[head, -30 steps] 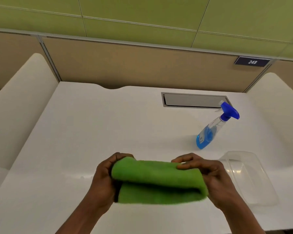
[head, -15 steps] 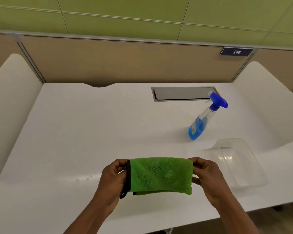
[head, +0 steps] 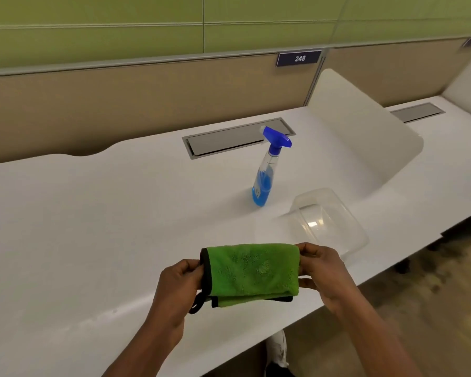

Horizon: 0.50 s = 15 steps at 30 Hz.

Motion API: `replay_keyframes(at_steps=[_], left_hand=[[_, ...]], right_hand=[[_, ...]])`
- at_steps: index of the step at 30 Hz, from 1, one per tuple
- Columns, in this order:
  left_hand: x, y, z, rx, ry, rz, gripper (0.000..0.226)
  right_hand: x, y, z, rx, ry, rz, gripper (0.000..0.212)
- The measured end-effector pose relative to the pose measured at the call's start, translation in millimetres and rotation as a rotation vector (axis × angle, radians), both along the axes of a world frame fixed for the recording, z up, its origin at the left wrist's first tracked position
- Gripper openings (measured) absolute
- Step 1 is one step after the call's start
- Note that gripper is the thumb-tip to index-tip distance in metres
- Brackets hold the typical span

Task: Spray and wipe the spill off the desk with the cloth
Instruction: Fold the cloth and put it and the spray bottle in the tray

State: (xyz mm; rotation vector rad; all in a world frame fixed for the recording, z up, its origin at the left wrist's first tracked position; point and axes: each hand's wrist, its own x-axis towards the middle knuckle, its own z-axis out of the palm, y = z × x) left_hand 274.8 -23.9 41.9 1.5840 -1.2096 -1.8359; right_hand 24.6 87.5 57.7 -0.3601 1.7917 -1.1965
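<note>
head view: your left hand point(head: 178, 289) and right hand point(head: 321, 273) each pinch an end of the folded green cloth point(head: 252, 273), held above the white desk point(head: 93, 227) — near its front edge. the spray bottle point(head: 268, 170) stands upright beyond, beside a clear container point(head: 329, 221).

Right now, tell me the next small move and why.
Probably let go with the right hand and reach for the spray bottle. Both hands hold the folded cloth above the desk, while the bottle stands untouched beyond it, on the right.
</note>
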Motion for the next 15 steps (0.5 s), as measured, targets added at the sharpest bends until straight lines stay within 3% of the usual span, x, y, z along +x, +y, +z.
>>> replay_keyframes(at_steps=[3, 7, 15], left_hand=[[-30, 10, 3, 0.052, 0.013, 0.007, 0.023], [-80, 27, 6, 0.121, 0.047, 0.027, 0.05], [-174, 53, 0, -0.063, -0.08, -0.022, 0.02]], right_hand=[[-23, 10, -3, -0.045, -0.046, -0.04, 0.011], [-65, 25, -8, -0.068, -0.044, -0.053, 0.012], [-155, 41, -7, -0.141, -0.023, -0.066, 0.022]])
